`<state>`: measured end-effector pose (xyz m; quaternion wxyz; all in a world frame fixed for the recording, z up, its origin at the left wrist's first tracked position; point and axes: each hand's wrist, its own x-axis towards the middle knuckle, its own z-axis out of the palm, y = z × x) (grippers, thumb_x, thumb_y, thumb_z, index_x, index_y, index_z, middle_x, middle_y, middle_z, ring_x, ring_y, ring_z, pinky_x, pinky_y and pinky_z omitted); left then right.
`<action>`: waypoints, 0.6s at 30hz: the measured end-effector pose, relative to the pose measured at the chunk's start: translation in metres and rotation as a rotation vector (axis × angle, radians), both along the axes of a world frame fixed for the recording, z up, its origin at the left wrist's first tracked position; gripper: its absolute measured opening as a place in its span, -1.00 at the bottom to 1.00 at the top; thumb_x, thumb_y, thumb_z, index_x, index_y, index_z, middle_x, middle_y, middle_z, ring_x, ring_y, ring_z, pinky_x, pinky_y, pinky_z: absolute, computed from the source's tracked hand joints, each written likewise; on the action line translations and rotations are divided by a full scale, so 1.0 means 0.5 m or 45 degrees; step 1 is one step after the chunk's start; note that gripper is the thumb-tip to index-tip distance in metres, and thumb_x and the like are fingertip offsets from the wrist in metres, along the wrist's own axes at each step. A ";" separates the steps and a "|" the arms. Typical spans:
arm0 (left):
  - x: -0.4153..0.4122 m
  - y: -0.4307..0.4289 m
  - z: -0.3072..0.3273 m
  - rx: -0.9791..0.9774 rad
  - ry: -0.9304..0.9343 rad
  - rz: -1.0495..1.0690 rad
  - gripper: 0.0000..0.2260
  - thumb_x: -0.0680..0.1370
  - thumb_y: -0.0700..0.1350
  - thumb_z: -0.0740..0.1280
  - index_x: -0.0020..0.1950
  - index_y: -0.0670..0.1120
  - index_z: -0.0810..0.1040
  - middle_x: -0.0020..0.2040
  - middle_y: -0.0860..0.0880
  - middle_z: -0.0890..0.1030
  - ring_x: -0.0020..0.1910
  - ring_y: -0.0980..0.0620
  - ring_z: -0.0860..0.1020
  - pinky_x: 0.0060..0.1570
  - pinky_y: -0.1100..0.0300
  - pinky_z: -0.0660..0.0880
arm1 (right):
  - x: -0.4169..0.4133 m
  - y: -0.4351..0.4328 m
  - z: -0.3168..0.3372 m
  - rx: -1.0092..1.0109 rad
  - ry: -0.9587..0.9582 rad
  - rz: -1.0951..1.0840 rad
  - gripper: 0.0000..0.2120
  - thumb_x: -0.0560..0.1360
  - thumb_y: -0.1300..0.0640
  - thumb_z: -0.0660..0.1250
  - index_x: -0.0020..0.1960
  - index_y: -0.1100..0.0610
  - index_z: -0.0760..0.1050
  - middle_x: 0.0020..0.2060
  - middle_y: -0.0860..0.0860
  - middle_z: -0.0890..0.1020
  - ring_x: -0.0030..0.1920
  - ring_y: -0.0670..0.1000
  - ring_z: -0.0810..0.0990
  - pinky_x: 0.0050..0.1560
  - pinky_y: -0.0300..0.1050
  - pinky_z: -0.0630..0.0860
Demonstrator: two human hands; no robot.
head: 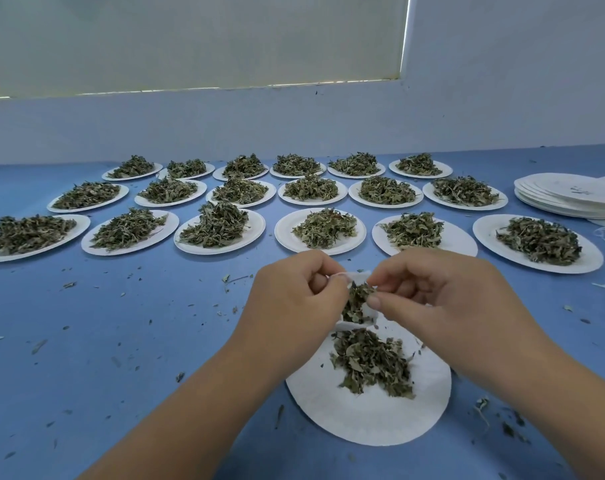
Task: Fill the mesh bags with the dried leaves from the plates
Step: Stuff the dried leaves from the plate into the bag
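Right now we hold a small white mesh bag (pixel 358 308) just below the middle of the frame, above the far edge of the nearest paper plate (pixel 368 403). Our left hand (pixel 294 299) has its grip closed on the bag's left edge near the mouth, and our right hand (pixel 439 292) pinches the right edge, thumb and forefinger pressed together over the mesh and some leaf.

The bag hangs with its long axis running roughly top to bottom in the frame, mouth towards the upper edge and the rows of plates, closed end down towards the loose leaves (pixel 373 367) on the plate. Dark leaf shows through it, so it looks partly filled, though we cannot tell how full.

What could go wrong, as we judge it: the mouth is narrow and the leaves are brittle, so pushing them in could spill crumbs onto the blue table (pixel 121 341), which already carries scattered bits. If either pinch slackens, the mouth may fold shut or the bag tip and shed its load. Forcing a stiff stem could snag the mesh. Many heaped plates (pixel 218 237) wait across the middle of the frame, with a stack of bare plates (pixel 567 199) at the right edge.
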<state>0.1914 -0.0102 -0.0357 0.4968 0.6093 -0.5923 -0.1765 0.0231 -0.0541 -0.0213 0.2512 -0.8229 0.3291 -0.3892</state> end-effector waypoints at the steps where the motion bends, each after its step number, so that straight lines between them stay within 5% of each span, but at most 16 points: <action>1: -0.003 0.001 -0.001 -0.002 0.001 -0.026 -0.88 0.48 -0.13 0.36 -0.24 0.05 0.57 -0.44 -0.16 0.48 -0.55 0.14 0.29 -0.54 0.41 0.25 | 0.003 0.000 -0.002 -0.096 0.048 -0.020 -0.84 0.33 0.14 0.51 -0.21 -0.10 0.61 -0.34 -0.16 0.59 -0.28 -0.14 0.56 -0.26 -0.33 0.47; 7: -0.006 0.003 0.001 -0.032 -0.006 -0.034 -0.86 0.48 -0.15 0.34 -0.25 0.04 0.58 -0.43 -0.15 0.51 -0.55 0.16 0.31 -0.54 0.40 0.26 | 0.011 0.006 -0.003 -0.363 0.277 0.063 -0.91 0.42 0.11 0.45 -0.14 -0.08 0.67 -0.33 -0.18 0.59 -0.31 -0.19 0.49 -0.29 -0.38 0.37; 13: 0.007 0.004 0.016 -0.035 0.084 0.027 -0.85 0.49 -0.15 0.36 -0.29 -0.02 0.58 -0.49 -0.02 0.45 -0.52 0.13 0.35 -0.51 0.37 0.31 | -0.031 0.000 0.024 -0.288 0.319 0.276 -0.79 0.47 -0.12 0.28 0.03 -0.15 0.64 0.01 -0.31 0.61 0.02 -0.30 0.53 -0.08 -0.49 0.38; 15: 0.005 0.005 0.016 -0.022 0.096 0.014 -0.85 0.48 -0.17 0.36 -0.29 -0.03 0.59 -0.50 -0.02 0.47 -0.52 0.14 0.38 -0.51 0.37 0.33 | -0.025 0.000 0.014 -0.303 0.468 0.273 -0.71 0.47 -0.20 0.23 0.12 -0.19 0.59 0.12 -0.37 0.55 0.13 -0.30 0.48 0.05 -0.38 0.44; 18: -0.002 0.006 0.014 0.002 0.091 -0.025 -0.86 0.48 -0.17 0.36 -0.27 0.00 0.60 -0.46 -0.11 0.50 -0.51 0.13 0.40 -0.49 0.34 0.35 | -0.002 0.001 0.000 -0.367 0.644 0.237 -0.62 0.48 -0.23 0.12 0.16 -0.16 0.55 0.16 -0.34 0.53 0.13 -0.20 0.47 -0.01 -0.13 0.53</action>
